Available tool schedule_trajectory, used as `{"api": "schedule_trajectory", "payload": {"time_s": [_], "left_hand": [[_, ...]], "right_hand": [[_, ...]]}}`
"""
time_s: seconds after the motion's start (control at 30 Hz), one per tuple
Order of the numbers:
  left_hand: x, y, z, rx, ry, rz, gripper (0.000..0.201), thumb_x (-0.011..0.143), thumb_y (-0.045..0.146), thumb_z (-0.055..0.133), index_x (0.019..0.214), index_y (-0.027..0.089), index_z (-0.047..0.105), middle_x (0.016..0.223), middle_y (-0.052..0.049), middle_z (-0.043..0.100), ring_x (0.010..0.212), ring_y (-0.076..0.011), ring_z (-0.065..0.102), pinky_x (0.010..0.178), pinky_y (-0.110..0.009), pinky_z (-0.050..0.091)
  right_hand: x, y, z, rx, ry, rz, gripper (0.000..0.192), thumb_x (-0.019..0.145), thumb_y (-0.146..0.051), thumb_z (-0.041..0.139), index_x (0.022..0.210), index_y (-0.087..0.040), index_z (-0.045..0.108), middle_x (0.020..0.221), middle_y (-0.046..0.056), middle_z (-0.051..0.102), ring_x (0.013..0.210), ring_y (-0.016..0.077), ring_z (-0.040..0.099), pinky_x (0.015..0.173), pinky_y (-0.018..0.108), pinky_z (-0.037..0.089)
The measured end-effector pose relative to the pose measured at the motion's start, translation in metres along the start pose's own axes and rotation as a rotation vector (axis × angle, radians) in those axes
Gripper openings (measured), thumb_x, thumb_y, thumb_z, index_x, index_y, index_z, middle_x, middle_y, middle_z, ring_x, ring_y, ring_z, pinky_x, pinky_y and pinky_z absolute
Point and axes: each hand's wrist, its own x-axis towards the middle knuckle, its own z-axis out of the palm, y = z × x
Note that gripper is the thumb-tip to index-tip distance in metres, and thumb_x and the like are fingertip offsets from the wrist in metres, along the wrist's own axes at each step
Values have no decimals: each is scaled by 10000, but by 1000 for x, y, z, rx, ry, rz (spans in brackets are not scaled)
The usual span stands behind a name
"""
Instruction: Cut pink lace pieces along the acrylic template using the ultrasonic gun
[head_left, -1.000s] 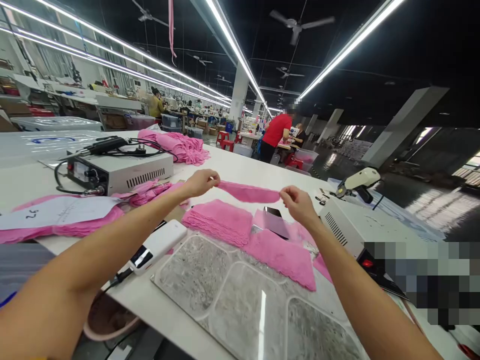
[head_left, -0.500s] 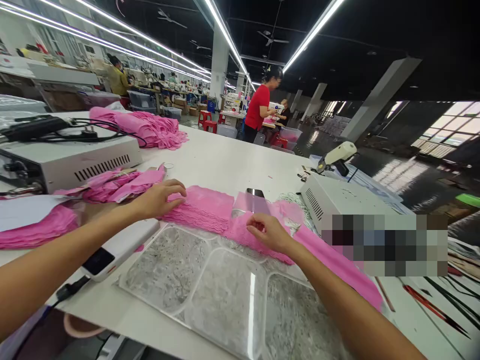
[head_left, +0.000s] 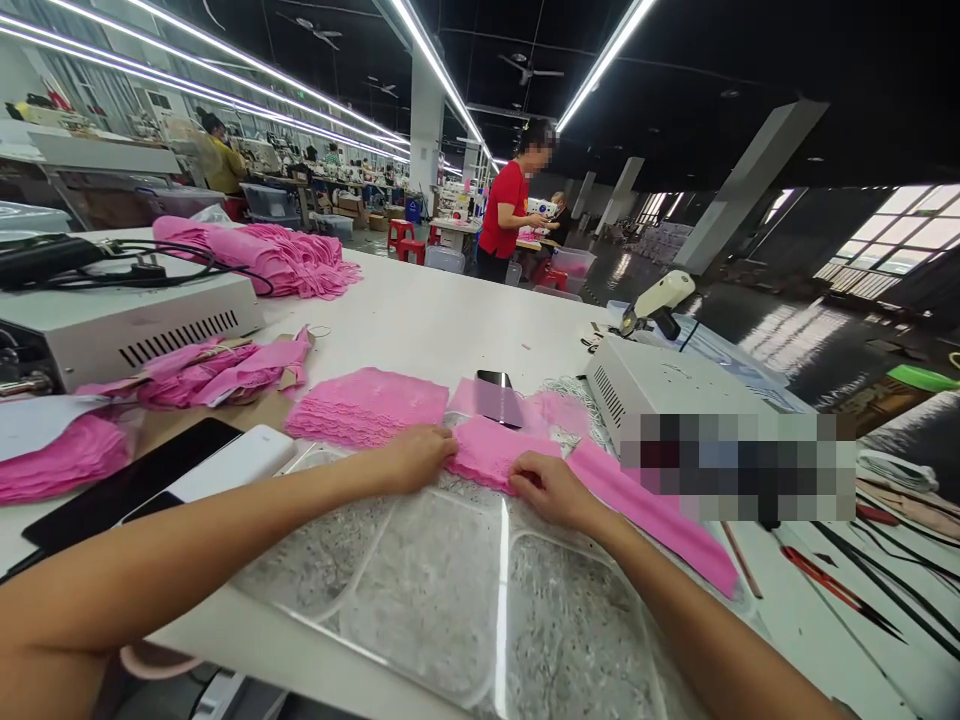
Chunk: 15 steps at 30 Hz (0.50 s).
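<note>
A small pink fabric piece with a scalloped lace edge point(head_left: 491, 452) lies at the far edge of the grey marbled board point(head_left: 439, 590). My left hand point(head_left: 420, 458) is closed, its fingertips gripping the piece's left end. On its lower right edge, my right hand point(head_left: 553, 490) pinches the same fabric between thumb and fingers. A layered stack of pink lace pieces point(head_left: 371, 400) sits just beyond my left hand. Behind the held piece is a dark phone point(head_left: 499, 398), partly under sheer pink fabric. A long pink strip point(head_left: 652, 515) runs beside my right forearm.
At left are a metal control box point(head_left: 150, 325), a white power bank point(head_left: 225, 475), a dark tablet-like slab point(head_left: 135, 480) and a pink fabric heap point(head_left: 262, 260). To the right stand another box point(head_left: 690, 385), a tagging gun point(head_left: 660, 303) and red-handled tweezers point(head_left: 840, 590). A person in red point(head_left: 504, 210) stands beyond.
My left hand has moved right, from the stack's left side to the small lace piece, and closed on it. My right hand has shifted slightly down to the piece's lower edge.
</note>
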Motion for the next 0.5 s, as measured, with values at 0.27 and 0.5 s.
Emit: {"api": "schedule_trajectory", "payload": {"time_s": [0.27, 0.5], "left_hand": [[4, -2, -13, -43, 1, -56, 209, 965, 327, 568, 1002, 129, 624, 941, -35, 649, 811, -142, 635, 746, -324, 552], [15, 33, -3, 10, 112, -37, 378, 847, 509, 652, 947, 145, 627, 938, -95, 644, 881, -239, 624, 777, -360, 500]], "right_hand": [[5, 5, -5, 155, -36, 24, 230, 831, -280, 480, 622, -185, 494, 630, -26, 496, 596, 107, 407, 564, 241, 305], [8, 11, -7, 246, -72, 46, 278, 843, -384, 485, 642, -191, 480, 575, -52, 406, 540, 94, 354, 525, 236, 279]]}}
